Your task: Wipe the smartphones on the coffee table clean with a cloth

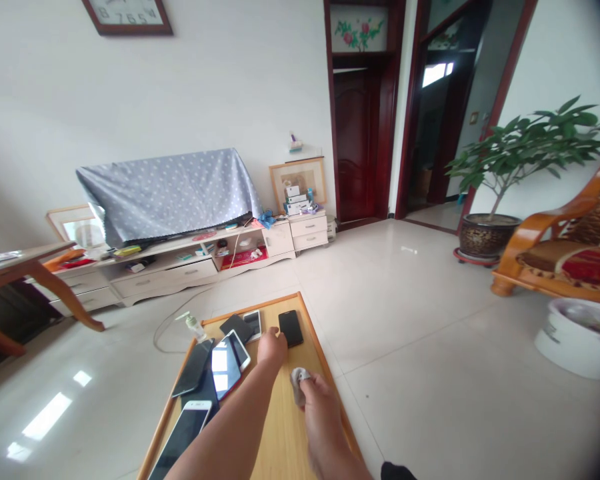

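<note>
On the light wooden table [285,433], a black smartphone [292,327] lies near the far right corner. My left hand [273,347] reaches across to its left edge, with curled fingers that look closed on that edge; the fingertips are partly hidden. Closer to me, my right hand [324,407] pinches a crumpled grey cloth [299,387] between thumb and fingers. Left of my left arm lie several phones: a white-framed phone [253,324], a dark phone with a bright reflection [224,367], a black tablet-like device [194,368] and a large white phone [184,437].
A pump bottle [194,327] stands at the table's far left corner. Beyond are a low white cabinet [165,280] and a cloth-covered screen [175,193]. To the right are a potted plant [490,237], a wooden armchair [545,243] and a white bucket [575,343].
</note>
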